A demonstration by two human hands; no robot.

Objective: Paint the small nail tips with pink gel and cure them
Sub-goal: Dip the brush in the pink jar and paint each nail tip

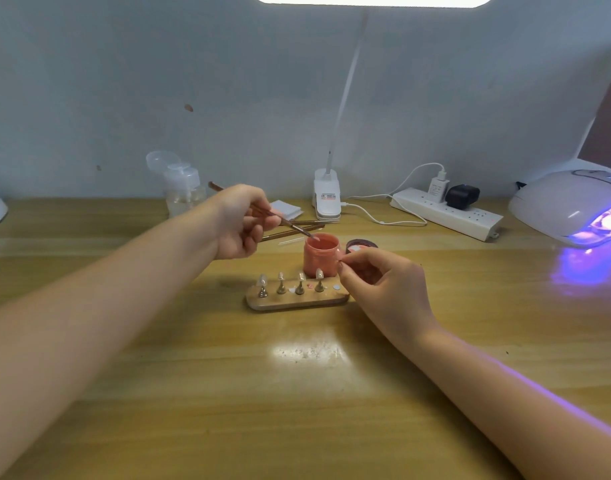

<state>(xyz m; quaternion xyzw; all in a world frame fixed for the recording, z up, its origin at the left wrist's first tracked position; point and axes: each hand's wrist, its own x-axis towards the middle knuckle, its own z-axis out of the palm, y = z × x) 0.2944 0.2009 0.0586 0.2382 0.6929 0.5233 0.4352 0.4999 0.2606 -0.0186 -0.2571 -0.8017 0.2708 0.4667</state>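
The left hand (243,221) grips a brush (262,211), its tip dipped in the open pink gel jar (320,256). Right-hand fingers (347,266) pinch something small, unclear, just right of four nail tips (290,277) standing on the wooden holder (297,301).

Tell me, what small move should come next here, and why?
Probably lift the brush out of the pink gel jar and bring it to the nail tip pinched in the right hand. The left hand has the bristles at the open jar's mouth, and that tip sits right beside it.
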